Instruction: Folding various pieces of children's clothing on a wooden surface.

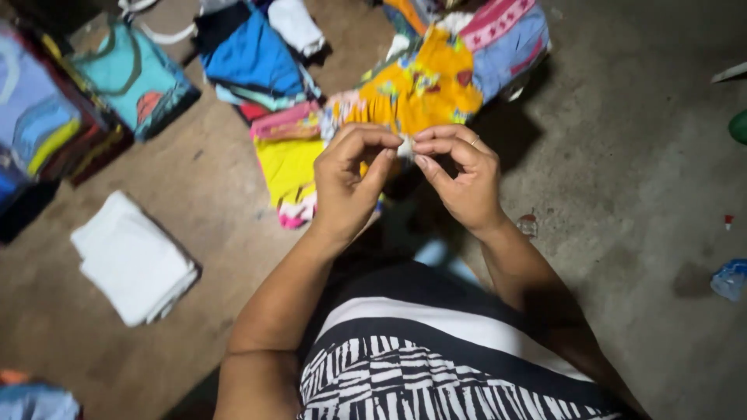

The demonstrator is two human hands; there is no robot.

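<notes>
My left hand [352, 180] and my right hand [461, 174] meet at chest height, fingertips pinched together on a small whitish scrap [405, 146] held between them. A ring shows on my right hand. Just beyond the hands, on the floor, lies a bright yellow-orange printed cloth [424, 87] with a yellow and pink folded piece [289, 163] beside it on the left. What the scrap is I cannot make out.
A folded white cloth [134, 258] lies on the concrete floor at left. Stacks of folded coloured garments [250, 54] and teal ones [134, 76] sit at the back. A blue plastic scrap [730, 278] lies at right. My black-and-white striped dress [420, 359] fills the bottom.
</notes>
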